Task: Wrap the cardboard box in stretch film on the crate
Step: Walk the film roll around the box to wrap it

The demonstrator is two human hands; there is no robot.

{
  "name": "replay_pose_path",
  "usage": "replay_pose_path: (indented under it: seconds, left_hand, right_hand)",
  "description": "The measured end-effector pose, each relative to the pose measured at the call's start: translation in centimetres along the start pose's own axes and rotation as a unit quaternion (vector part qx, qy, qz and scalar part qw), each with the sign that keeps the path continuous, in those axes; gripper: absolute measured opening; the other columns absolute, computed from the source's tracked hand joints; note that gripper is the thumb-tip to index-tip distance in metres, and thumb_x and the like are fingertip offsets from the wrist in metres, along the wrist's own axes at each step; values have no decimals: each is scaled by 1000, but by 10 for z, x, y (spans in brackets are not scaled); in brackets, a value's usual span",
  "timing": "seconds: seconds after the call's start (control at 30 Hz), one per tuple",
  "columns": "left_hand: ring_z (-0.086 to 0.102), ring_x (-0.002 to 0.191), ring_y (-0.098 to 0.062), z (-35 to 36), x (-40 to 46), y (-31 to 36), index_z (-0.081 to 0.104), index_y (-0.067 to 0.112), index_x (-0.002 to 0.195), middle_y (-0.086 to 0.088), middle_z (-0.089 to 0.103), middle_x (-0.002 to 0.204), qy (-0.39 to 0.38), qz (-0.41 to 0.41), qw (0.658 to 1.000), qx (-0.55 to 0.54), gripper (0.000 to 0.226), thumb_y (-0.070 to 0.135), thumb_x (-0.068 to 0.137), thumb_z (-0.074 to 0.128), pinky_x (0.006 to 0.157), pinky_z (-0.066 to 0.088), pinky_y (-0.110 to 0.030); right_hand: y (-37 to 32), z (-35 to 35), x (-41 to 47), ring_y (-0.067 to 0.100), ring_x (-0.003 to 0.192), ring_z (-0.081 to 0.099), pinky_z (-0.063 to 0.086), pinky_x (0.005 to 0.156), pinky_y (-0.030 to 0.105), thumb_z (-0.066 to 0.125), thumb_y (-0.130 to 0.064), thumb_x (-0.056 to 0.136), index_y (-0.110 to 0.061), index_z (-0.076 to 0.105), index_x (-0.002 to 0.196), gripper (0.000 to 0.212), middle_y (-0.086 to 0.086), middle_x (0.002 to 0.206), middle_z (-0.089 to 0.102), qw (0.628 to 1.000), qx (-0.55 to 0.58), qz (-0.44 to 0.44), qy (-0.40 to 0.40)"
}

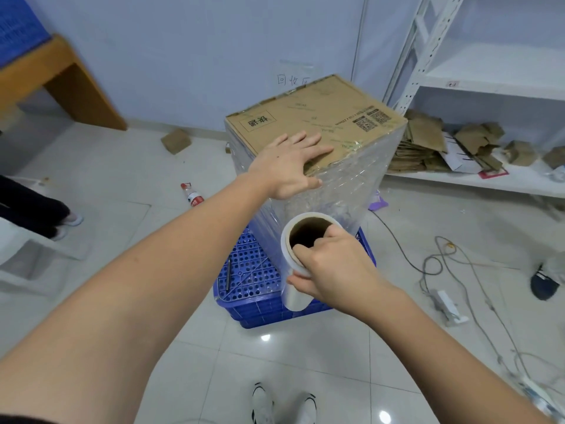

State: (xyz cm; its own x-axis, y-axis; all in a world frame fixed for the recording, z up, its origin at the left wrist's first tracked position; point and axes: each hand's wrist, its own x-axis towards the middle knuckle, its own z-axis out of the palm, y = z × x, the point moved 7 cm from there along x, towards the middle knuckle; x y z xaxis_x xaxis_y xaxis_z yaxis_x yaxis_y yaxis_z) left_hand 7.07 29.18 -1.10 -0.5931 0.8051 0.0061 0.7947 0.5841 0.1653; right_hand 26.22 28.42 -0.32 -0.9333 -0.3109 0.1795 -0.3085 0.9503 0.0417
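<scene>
— Since the sides of the cardboard box [312,117] are already covered in shiny layers of stretch film [351,182], which step is judged to be in hand?

— A further turn around the box, it is judged. The box is stood upright on the blue crate [253,270] on the floor, and its top is left bare.

— What is called for next?

— The roll [301,258] would need to be carried around the box with the film kept taut, while the box is steadied from above so that it is not tipped off the crate.

— How are the hands placed?

— The left hand [290,169] is laid flat on the near top edge of the box, fingers spread and straight. The roll is gripped by the right hand [333,267], with fingers hooked into the open end of the core and the thumb wrapped around the outside, just beside the wrapped near corner.
</scene>
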Motion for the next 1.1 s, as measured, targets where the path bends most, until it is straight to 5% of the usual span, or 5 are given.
replay_pose_path:
  seconds: [0.3,0.53,0.73,0.9,1.1]
  left_hand:
    - [6,159,-14,0,-3,-3,17,51,160,13,9,172,6,7,1000,3,77,69,93,49,129,6,-46]
    - [12,158,-17,1,-2,-8,26,47,159,11,16,171,36,30,999,-13,72,78,95,31,128,8,-46]
    - [36,148,-17,-6,-12,-9,57,34,143,6,45,159,98,83,988,-85,58,68,101,35,126,14,-47]
    - [38,146,-19,-17,-13,-20,59,26,141,-1,47,157,11,224,967,-120,64,70,96,48,126,17,-52]
    - [14,158,-26,-20,-1,-53,22,37,163,-3,15,172,-60,376,921,81,114,92,70,57,127,14,-46]
  right_hand:
    - [-15,2,6,19,34,34,23,56,33,52,-67,87,-15,48,79,53,-4,40,36,985,-59,156,-41]
    - [-17,-9,3,20,53,36,24,62,32,55,-43,96,-17,39,85,32,0,68,52,965,13,252,-68]
    - [-29,1,21,12,41,-6,19,52,28,80,-12,43,-13,42,65,44,-4,42,18,918,-41,394,-23]
    - [-29,3,29,21,46,35,26,59,33,52,-70,84,-20,38,70,54,-4,49,43,878,-131,456,-62]
    - [-27,-1,32,21,58,46,36,61,33,39,-53,97,-20,37,70,43,-4,60,42,842,-69,528,-82]
